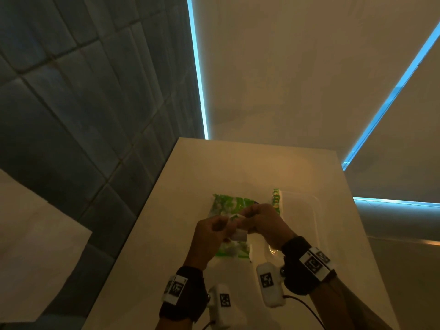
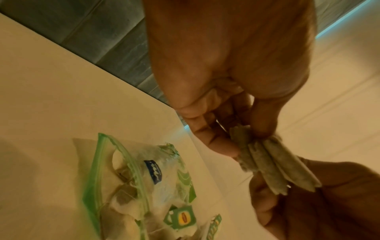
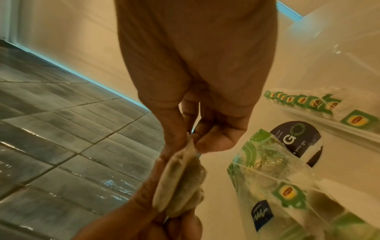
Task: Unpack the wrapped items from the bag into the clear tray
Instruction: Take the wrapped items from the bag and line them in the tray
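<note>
From my head camera the small bundle of flat, pale paper tea bags (image 1: 237,226) is mostly hidden between my fingers, with only a white corner and lower edge showing, so I cannot count the bags there. My left wrist camera shows about three of them (image 2: 273,167) pressed face to face, though blur softens their edges. My left hand (image 1: 212,236) pinches one end of the bundle with curled fingers and thumb, and my right hand (image 1: 264,225) pinches the other end the same way, both held up above the white tabletop (image 1: 181,186). In the head view the bundle's long axis runs roughly left to right between my two hands, thin edges up. Beneath my hands lies the clear zip bag with green printing (image 1: 228,206), flat on the table with its long axis pointing away from me; my hands cover its middle. The left wrist view shows green-tagged tea bags inside it (image 2: 144,186). Just right of the bag sits the clear plastic tray (image 1: 316,217), faint and hard to trace against the table, with a row of green-tagged tea bags (image 1: 276,201) standing along its left wall.
</note>
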`<state>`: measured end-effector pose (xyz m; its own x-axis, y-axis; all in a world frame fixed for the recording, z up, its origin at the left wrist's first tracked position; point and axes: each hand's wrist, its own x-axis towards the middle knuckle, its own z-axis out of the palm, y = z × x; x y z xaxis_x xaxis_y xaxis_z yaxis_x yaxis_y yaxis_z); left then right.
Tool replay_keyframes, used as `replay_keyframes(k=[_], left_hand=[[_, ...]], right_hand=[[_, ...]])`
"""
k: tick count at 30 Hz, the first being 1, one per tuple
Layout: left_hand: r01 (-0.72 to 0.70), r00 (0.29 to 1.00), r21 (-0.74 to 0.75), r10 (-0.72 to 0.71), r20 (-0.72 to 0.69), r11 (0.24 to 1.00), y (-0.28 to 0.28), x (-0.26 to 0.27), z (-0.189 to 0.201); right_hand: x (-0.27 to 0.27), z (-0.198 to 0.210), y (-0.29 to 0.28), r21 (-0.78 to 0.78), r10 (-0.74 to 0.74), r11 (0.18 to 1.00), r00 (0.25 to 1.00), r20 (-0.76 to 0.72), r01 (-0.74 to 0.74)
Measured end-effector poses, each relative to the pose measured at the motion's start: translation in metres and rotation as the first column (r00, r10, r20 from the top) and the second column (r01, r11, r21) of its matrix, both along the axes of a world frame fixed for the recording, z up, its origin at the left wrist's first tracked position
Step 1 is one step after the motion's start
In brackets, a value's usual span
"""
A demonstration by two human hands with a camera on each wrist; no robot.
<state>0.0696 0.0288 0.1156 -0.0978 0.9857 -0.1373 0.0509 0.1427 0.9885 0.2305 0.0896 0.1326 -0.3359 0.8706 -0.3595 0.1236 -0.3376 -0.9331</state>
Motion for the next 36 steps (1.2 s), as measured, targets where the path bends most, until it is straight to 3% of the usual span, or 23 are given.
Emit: replay_keyframes(k=[6,12,16,17,19,21,23,26,29,36], left_hand=[[-0.126,0.985,-0.021,0.127,0.12,0.992,0.007,-0.003,0.003],[-0.213,0.965,-0.032,0.215,0.152,0.977,0.01,0.0,0.008],[-0.231,0.95,-0.027,0.232,0.207,0.973,0.011,-0.003,0.006],[-0.206,0.962,-0.017,0.206,0.178,0.978,0.011,-0.004,0.006],[-0.062,0.998,-0.022,0.061,-0.034,0.998,0.008,-0.004,0.002],[0.139,0.948,-0.093,-0.159,-0.277,0.986,0.004,0.0,-0.008],[0.234,0.908,-0.122,-0.261,-0.328,0.965,-0.001,0.006,-0.018],[0.144,0.941,-0.065,-0.157,-0.3,0.988,-0.003,0.015,-0.018],[0.037,0.987,-0.066,-0.047,-0.151,0.997,-0.003,0.015,-0.013],[-0.064,0.997,-0.087,0.068,0.036,0.994,0.001,0.008,-0.01]], right_hand=[[-0.002,0.01,-0.003,0.081,-0.037,0.996,0.999,-0.013,0.038],[-0.01,0.018,-0.009,0.207,-0.053,0.977,0.998,-0.025,0.057],[-0.013,0.021,-0.008,0.189,-0.101,0.976,0.993,-0.059,0.111],[-0.013,0.023,-0.007,0.166,-0.102,0.98,0.992,-0.079,0.114],[-0.012,0.028,-0.006,0.129,-0.095,0.986,0.989,-0.11,0.109],[-0.012,0.035,-0.004,0.102,-0.084,0.99,0.988,-0.129,0.097],[-0.011,0.042,-0.003,0.058,-0.078,0.994,0.98,-0.183,0.09],[-0.007,0.051,-0.003,0.038,-0.068,0.996,0.972,-0.225,0.079],[0.001,0.054,-0.003,0.053,-0.063,0.995,0.966,-0.249,0.078],[0.013,0.049,-0.003,0.043,-0.091,0.993,0.962,-0.257,0.106]])
